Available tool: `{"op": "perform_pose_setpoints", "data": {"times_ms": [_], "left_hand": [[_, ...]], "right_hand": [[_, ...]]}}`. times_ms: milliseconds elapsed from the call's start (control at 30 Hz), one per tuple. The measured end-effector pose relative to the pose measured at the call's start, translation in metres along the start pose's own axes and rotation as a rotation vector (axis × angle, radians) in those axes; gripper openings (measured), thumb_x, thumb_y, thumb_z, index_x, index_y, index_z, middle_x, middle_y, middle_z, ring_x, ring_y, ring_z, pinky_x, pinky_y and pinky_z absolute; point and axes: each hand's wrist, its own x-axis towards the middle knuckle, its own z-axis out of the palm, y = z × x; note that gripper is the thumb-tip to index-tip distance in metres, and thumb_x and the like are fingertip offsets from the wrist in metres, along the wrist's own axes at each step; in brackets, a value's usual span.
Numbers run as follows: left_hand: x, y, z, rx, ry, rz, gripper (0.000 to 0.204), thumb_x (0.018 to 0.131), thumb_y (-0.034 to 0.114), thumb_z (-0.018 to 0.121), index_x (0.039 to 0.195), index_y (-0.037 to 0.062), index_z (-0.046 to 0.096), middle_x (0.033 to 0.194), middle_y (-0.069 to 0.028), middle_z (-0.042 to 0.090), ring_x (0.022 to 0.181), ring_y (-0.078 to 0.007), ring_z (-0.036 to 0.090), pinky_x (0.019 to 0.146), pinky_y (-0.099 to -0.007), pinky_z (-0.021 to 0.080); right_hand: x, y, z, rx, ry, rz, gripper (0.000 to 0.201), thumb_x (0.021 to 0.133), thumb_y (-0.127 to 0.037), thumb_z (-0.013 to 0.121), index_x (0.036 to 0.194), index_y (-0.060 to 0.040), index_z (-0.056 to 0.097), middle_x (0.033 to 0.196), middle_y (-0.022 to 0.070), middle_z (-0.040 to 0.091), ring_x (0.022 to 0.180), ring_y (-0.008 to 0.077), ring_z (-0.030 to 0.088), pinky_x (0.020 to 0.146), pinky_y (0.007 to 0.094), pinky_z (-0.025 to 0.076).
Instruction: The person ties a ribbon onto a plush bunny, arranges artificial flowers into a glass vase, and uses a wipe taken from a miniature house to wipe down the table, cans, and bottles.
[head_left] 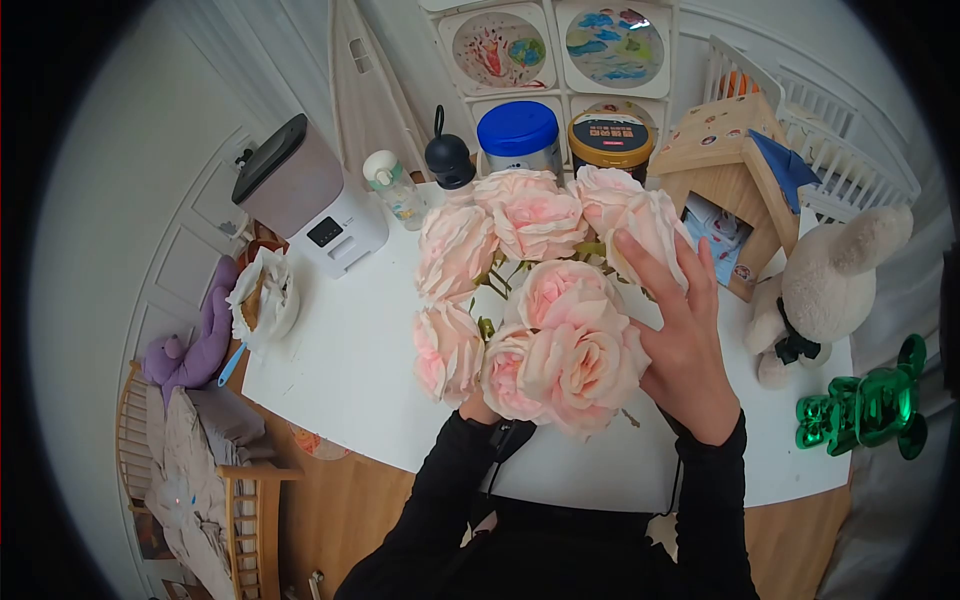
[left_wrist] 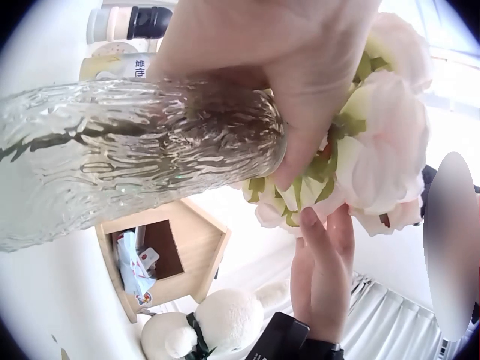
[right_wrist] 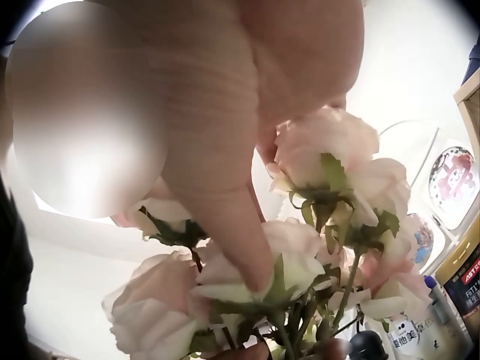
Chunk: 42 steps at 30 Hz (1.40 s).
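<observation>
Several pale pink roses form a loose bunch above the white table in the head view. My left hand grips the neck of a ribbed clear glass vase, with dark stems inside it and the blooms just past its rim. In the head view the blooms hide the vase and most of that hand. My right hand has its fingers spread and touches the roses on the right side. From below, the right wrist view shows a finger of this hand against the petals and green leaves of one rose.
Behind the flowers stand a clear bottle, a dark round-topped bottle, a blue-lidded tub and a black-and-gold tub. A white dispenser is at left; a wooden house, plush rabbit and green figure are at right.
</observation>
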Motion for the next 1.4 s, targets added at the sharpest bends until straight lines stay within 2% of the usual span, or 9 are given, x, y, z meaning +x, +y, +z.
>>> {"op": "perform_pose_setpoints", "data": {"times_ms": [133,300,567,700,800,833,933,1167,1400], "left_hand": [[0.041,0.012,0.017,0.055,-0.039,0.043,0.038,0.079,0.014,0.060,0.116,0.0102,0.052,0.098,-0.0100,0.060,0.084,-0.0201,0.056,0.076,-0.0286,0.046],[0.000,0.007,-0.017,0.125,-0.087,0.094,0.039,0.080,0.017,0.059,0.117,0.0094,0.052,0.100,-0.0105,0.059,0.086,-0.0208,0.056,0.077,-0.0296,0.046],[0.007,0.007,-0.032,0.237,-0.165,0.179,0.040,0.082,0.020,0.057,0.120,0.0081,0.051,0.105,-0.0112,0.059,0.091,-0.0219,0.056,0.080,-0.0312,0.046],[0.008,0.007,-0.041,0.293,-0.199,0.218,0.041,0.083,0.022,0.056,0.121,0.0075,0.050,0.107,-0.0116,0.058,0.093,-0.0225,0.055,0.081,-0.0320,0.046],[0.010,0.005,-0.048,0.339,-0.222,0.246,0.042,0.083,0.024,0.055,0.121,0.0070,0.050,0.108,-0.0119,0.058,0.095,-0.0229,0.055,0.082,-0.0326,0.046],[0.009,0.005,-0.051,0.354,-0.232,0.256,0.042,0.084,0.024,0.055,0.122,0.0068,0.050,0.109,-0.0120,0.058,0.096,-0.0230,0.055,0.083,-0.0328,0.046],[0.006,0.004,-0.059,0.396,-0.267,0.291,0.043,0.084,0.025,0.054,0.122,0.0064,0.049,0.110,-0.0123,0.057,0.097,-0.0235,0.055,0.084,-0.0334,0.046],[0.013,0.013,-0.066,0.496,-0.332,0.364,0.045,0.086,0.029,0.052,0.124,0.0053,0.048,0.114,-0.0130,0.057,0.102,-0.0245,0.055,0.086,-0.0348,0.046],[0.001,0.021,-0.079,0.593,-0.400,0.439,0.047,0.088,0.032,0.051,0.126,0.0041,0.047,0.117,-0.0137,0.056,0.106,-0.0255,0.054,0.088,-0.0362,0.046]], "right_hand": [[-0.002,0.009,0.002,-0.018,0.033,-0.061,0.013,0.065,-0.004,0.072,0.076,-0.0042,0.065,0.135,0.0035,0.051,0.126,0.0378,0.039,0.108,0.0573,0.029],[-0.004,0.014,0.000,0.004,0.042,-0.090,0.014,0.063,-0.001,0.070,0.075,-0.0036,0.063,0.129,0.0026,0.057,0.122,0.0382,0.042,0.106,0.0560,0.033],[-0.011,0.013,-0.036,0.150,0.111,-0.032,0.045,0.058,-0.010,0.075,0.102,-0.0127,0.065,0.132,0.0107,0.055,0.129,0.0380,0.042,0.109,0.0590,0.023],[-0.011,-0.005,-0.039,0.222,0.050,-0.090,0.053,0.061,-0.014,0.075,0.113,-0.0175,0.064,0.132,0.0088,0.055,0.130,0.0357,0.043,0.109,0.0586,0.023],[-0.005,-0.007,-0.027,0.163,-0.060,-0.166,0.046,0.061,-0.013,0.075,0.106,-0.0162,0.065,0.131,0.0042,0.056,0.127,0.0321,0.047,0.109,0.0588,0.024],[-0.004,-0.005,-0.024,0.172,-0.025,-0.148,0.033,0.061,-0.011,0.075,0.092,-0.0133,0.065,0.122,0.0003,0.061,0.123,0.0289,0.050,0.109,0.0594,0.024],[-0.006,0.003,-0.026,0.090,-0.033,-0.119,0.024,0.059,-0.009,0.074,0.080,-0.0109,0.062,0.111,-0.0002,0.063,0.121,0.0278,0.052,0.110,0.0600,0.024],[-0.006,0.005,-0.028,0.095,-0.103,-0.105,0.024,0.058,-0.008,0.074,0.080,-0.0100,0.062,0.105,0.0002,0.063,0.117,0.0257,0.054,0.110,0.0609,0.023],[-0.008,0.009,-0.044,0.180,0.067,-0.061,0.033,0.061,-0.014,0.074,0.093,-0.0113,0.068,0.113,0.0068,0.065,0.115,0.0302,0.055,0.108,0.0586,0.026]]}}
